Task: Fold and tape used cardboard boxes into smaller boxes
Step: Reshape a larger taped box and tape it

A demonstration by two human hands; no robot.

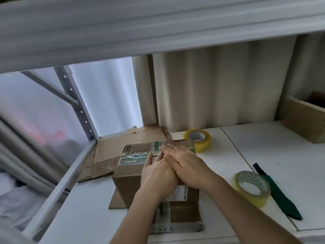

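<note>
Both our hands press flat on top of a small taped cardboard box.

We have the cardboard box standing on the white tabletop, partly on flattened cardboard that lies toward the back left corner. Our left hand lies over the box's near top edge with fingers straight and gripping nothing; our right hand crosses just over it, fingers stretched flat along the green-printed tape on the box's top, also holding nothing. A yellow tape roll sits just behind the box, and a second tape roll lies to our right, beside a green-handled knife. Another open box stands at the far right.
</note>
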